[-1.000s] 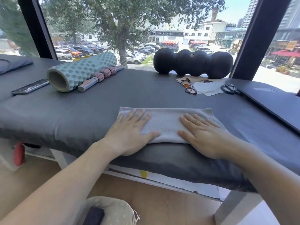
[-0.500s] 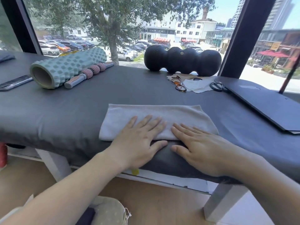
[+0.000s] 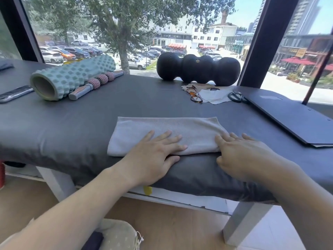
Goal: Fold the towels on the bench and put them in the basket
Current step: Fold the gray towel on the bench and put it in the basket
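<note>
Both hands have slid apart along the towel (image 3: 167,130): left hand (image 3: 153,156) flat mid-frame, right hand (image 3: 241,156) flat at its right end, neither gripping. Folded to a long strip at the bench (image 3: 54,123) front edge, it likely needs another fold. No basket clearly shows.

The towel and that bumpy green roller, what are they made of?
The towel looks like soft woven cloth, matte pale grey, with a fine knit-like texture and a stitched edge. The bumpy green roller looks like matte foam moulded into knobs around a smooth hollow tube, perhaps plastic or cardboard.
</note>
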{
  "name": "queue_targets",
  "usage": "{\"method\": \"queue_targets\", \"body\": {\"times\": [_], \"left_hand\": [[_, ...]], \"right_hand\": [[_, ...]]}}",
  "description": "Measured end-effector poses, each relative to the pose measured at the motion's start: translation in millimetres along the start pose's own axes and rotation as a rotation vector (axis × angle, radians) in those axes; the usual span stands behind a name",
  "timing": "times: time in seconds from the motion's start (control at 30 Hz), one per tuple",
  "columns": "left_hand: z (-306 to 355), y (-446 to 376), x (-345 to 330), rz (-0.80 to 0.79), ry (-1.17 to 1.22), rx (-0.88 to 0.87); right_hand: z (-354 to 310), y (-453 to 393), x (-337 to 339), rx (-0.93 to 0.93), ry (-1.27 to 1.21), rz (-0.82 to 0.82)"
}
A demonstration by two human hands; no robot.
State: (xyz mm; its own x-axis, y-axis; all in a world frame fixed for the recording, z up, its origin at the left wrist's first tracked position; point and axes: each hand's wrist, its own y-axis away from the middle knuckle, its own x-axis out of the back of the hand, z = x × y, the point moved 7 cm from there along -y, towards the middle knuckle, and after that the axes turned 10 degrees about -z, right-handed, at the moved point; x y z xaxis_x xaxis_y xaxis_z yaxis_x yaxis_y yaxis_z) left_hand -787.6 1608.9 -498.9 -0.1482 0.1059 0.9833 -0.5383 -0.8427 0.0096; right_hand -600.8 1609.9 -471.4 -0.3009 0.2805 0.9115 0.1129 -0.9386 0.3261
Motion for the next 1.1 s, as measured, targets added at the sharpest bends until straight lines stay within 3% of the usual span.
{"method": "queue_targets", "body": {"times": [0.1, 0.17, 0.3, 0.43, 0.53, 0.63, 0.7, 0.8, 1.1], "left_hand": [[-2.2, 1.8, -0.7, 0.016, 0.007, 0.015], [-10.4, 3.8, 0.0, -0.010, 0.016, 0.074], [-42.0, 6.9, 8.5, -0.057, 0.125, 0.278], [-65.2, 1.9, 22.0, 0.012, 0.196, 0.393], [-67.6, -8.1, 29.8, 0.036, 0.188, 0.434], [-70.5, -19.2, 29.9, 0.014, 0.137, 0.476], [-77.7, -22.7, 23.0, -0.060, 0.070, 0.521], [-88.5, -22.1, 15.6, -0.134, 0.047, 0.551], [-112.8, -8.4, 19.6, -0.152, 0.115, 0.574]], "right_hand": [[-13.8, -10.0, -0.4, 0.177, -0.079, 0.069], [-15.5, -14.3, -2.9, 0.272, -0.231, -0.021], [8.8, -7.0, 12.9, 0.208, -0.400, -0.171], [-1.8, -20.6, 48.7, 0.077, -0.324, 0.151], [-41.3, -46.7, 56.2, 0.247, -0.287, 0.310], [-71.9, -63.7, 57.7, 0.385, -0.314, 0.260], [-79.3, -77.8, 46.2, 0.414, -0.295, 0.145], [-62.0, -91.9, 30.2, 0.345, -0.316, 0.024], [20.8, -98.8, -0.1, 0.111, -0.447, -0.016]]}}
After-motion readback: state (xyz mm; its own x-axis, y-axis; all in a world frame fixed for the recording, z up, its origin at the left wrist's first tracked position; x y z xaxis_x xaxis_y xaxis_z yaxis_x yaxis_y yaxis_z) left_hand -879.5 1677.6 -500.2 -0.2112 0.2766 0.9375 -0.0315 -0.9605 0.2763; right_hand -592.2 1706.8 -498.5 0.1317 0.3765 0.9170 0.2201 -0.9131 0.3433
